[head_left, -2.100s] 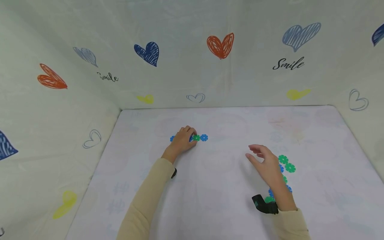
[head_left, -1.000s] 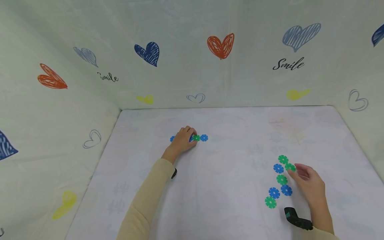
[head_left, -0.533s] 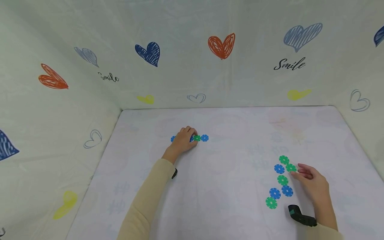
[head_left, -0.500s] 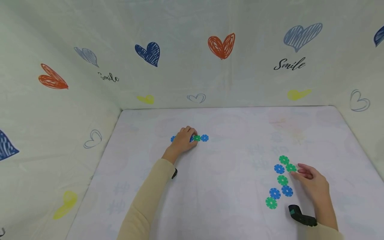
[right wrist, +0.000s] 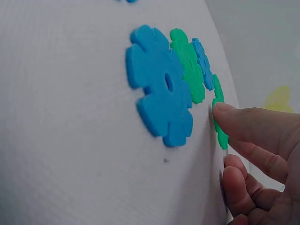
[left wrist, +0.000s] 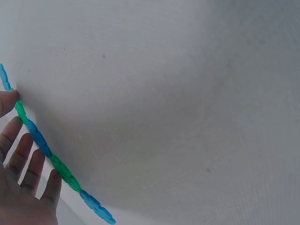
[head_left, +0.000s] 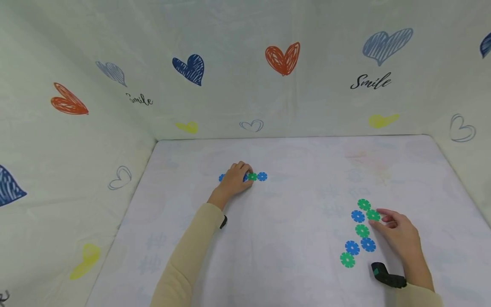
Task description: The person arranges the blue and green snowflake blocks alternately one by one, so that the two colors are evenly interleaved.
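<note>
In the head view, the person's right hand point(head_left: 400, 236) pinches a green flower-shaped plastic disc point(head_left: 373, 215) at its right side, on a white table point(head_left: 291, 264). Just left of that disc lies a blue flower-shaped disc point(head_left: 358, 216); nearer the person than it sits another green disc point(head_left: 362, 231). Well to its left, the left hand point(head_left: 231, 180) curves over a row of joined blue and green discs point(head_left: 252, 176).

In the left wrist view, the row slants past the left fingertips; thumb and index finger hold one green piece between them.

In the right wrist view, the pinched disc sits at the thumb tip.
</note>
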`<move>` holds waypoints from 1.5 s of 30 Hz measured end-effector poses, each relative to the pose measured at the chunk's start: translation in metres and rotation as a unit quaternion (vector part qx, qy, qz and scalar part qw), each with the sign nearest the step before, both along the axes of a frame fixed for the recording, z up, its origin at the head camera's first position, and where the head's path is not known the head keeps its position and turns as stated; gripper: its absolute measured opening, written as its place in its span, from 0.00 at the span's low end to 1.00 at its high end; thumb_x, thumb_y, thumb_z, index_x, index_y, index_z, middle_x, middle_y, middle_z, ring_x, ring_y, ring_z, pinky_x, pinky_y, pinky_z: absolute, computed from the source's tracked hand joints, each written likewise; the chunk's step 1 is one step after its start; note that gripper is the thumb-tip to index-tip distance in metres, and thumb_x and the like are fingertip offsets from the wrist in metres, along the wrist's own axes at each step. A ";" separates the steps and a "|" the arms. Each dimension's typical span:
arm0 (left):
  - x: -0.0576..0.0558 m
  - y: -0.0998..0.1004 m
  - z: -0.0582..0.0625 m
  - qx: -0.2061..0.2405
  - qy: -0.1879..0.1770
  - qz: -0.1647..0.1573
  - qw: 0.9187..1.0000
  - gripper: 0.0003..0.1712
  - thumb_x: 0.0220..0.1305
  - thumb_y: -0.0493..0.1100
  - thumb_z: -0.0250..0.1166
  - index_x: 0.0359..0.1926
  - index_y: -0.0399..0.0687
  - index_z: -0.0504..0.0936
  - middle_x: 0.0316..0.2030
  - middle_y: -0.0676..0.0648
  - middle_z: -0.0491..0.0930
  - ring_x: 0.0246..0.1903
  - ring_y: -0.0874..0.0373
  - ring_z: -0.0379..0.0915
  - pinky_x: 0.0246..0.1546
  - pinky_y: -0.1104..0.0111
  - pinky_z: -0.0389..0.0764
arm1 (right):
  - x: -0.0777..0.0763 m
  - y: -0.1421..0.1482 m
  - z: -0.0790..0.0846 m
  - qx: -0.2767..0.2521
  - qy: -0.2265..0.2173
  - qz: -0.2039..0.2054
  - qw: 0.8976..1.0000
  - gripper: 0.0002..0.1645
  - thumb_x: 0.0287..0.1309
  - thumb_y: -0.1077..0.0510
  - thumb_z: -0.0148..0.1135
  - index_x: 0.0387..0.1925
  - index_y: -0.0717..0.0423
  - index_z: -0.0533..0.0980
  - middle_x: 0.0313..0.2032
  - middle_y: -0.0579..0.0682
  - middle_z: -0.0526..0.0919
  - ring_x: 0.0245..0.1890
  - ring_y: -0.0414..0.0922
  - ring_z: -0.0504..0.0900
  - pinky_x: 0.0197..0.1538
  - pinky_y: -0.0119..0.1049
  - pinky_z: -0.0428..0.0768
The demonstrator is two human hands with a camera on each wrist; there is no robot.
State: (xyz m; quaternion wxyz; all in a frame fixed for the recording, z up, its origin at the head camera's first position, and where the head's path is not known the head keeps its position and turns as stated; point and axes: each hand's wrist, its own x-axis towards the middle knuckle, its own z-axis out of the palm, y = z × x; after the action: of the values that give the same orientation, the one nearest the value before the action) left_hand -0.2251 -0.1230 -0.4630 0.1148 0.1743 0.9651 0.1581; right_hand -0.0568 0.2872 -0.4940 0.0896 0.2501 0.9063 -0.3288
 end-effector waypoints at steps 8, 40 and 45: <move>0.000 0.000 0.000 0.001 0.002 -0.001 1.000 0.18 0.61 0.47 0.61 0.50 0.48 0.72 0.52 0.47 0.70 0.54 0.50 0.62 0.59 0.59 0.66 | -0.001 -0.002 0.005 0.008 0.010 0.013 1.000 0.33 0.59 0.48 0.58 0.60 0.62 0.66 0.46 0.63 0.68 0.43 0.56 0.66 0.36 0.40 0.67; -0.001 0.000 0.000 0.002 0.006 -0.008 1.000 0.17 0.60 0.47 0.61 0.50 0.49 0.71 0.49 0.48 0.69 0.52 0.51 0.63 0.56 0.59 0.67 | 0.001 -0.003 0.008 0.003 0.011 0.015 1.000 0.31 0.59 0.49 0.59 0.59 0.64 0.66 0.44 0.63 0.67 0.42 0.55 0.65 0.34 0.37 0.67; -0.001 -0.001 0.001 0.012 -0.006 0.000 1.000 0.19 0.60 0.47 0.61 0.50 0.48 0.72 0.50 0.47 0.70 0.52 0.52 0.62 0.58 0.60 0.66 | 0.002 -0.002 0.006 0.004 0.018 0.021 1.000 0.30 0.59 0.51 0.59 0.58 0.64 0.67 0.43 0.63 0.68 0.41 0.54 0.65 0.34 0.35 0.67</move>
State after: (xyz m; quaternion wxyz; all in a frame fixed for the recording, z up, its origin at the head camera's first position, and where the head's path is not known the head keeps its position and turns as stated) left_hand -0.2257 -0.1239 -0.4620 0.1183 0.1746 0.9625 0.1707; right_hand -0.0550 0.2848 -0.4881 0.0790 0.2252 0.9140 -0.3282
